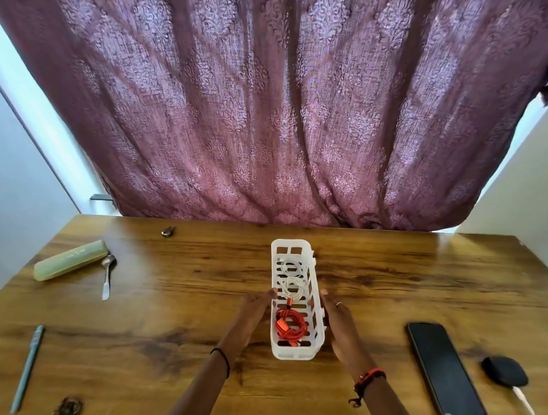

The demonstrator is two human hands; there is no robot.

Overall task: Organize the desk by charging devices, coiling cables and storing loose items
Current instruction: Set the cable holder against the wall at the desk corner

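- Head view: a white slotted basket (292, 352) is standing lengthwise at the middle of the wooden desk (170, 297), its far end pointing toward the purple patterned curtain (269, 114).
- An orange coiled cable (288, 327) is lying in the near half of the basket, and two white coiled cables (292, 276) are sitting one behind the other in the far half.
- The left hand (253, 312) is pressing against the basket's left long wall with its fingers stretched out straight, the tips reaching the rim.
- The right hand (337, 321), wearing a ring, is lying along the right long wall in the same flat, extended way; neither hand is curling round anything.
- A dark phone (445, 371) is lying face up to the right of the basket, well apart from it, with a white plug showing at its near end.
- Just beside the phone, a round black device (504, 370) is resting with a white cord (526, 408) running from it toward the desk's near edge.
- On the left, a pale green case (70, 260) is lying at an angle with a spoon (107, 276) just beside it, and a teal pen (28, 366) is lying nearer the front edge.
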